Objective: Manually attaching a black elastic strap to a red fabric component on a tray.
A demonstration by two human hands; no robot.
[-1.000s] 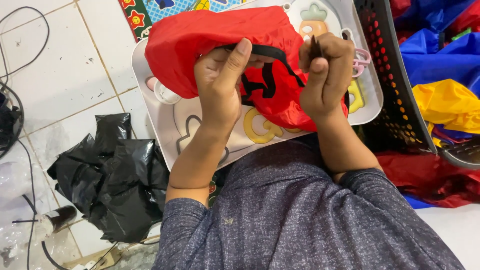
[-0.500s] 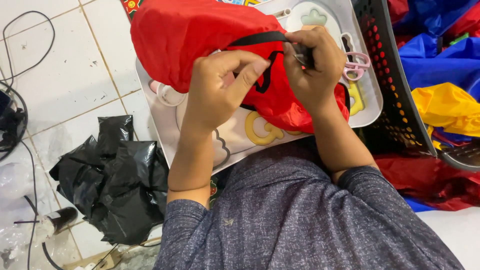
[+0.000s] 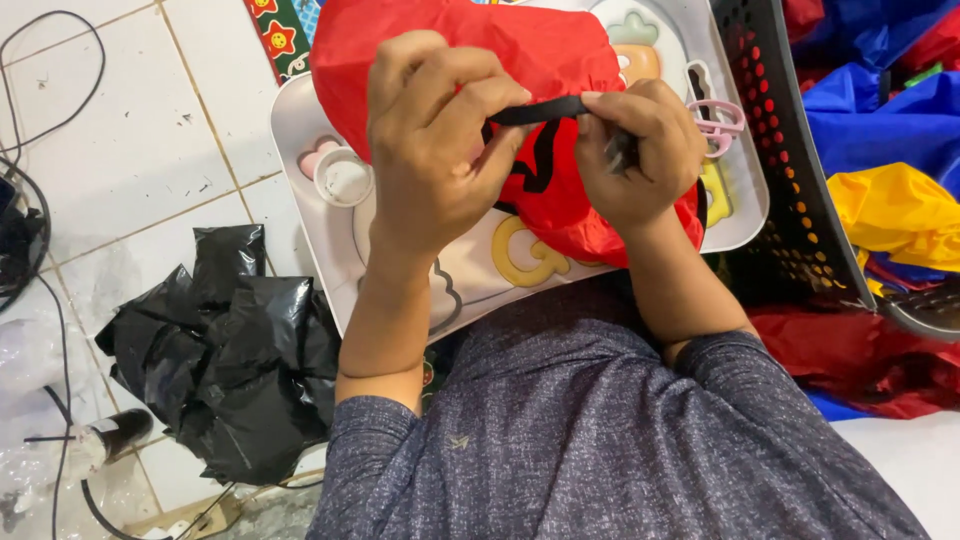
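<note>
Left hand [image 3: 435, 140] now raised at frame centre, pinching black strap [image 3: 545, 108]; right hand [image 3: 640, 150] closed on its other end, red fabric [image 3: 470, 50] bunched higher.

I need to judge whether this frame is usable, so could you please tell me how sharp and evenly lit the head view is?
Head view: light is soft and even, no hard shadows; the left hand, right hand and red fabric are sharp, without motion blur; mild sheen on the black plastic bag; white floor tiles bright but not blown out; the black strap reads clearly.
</note>
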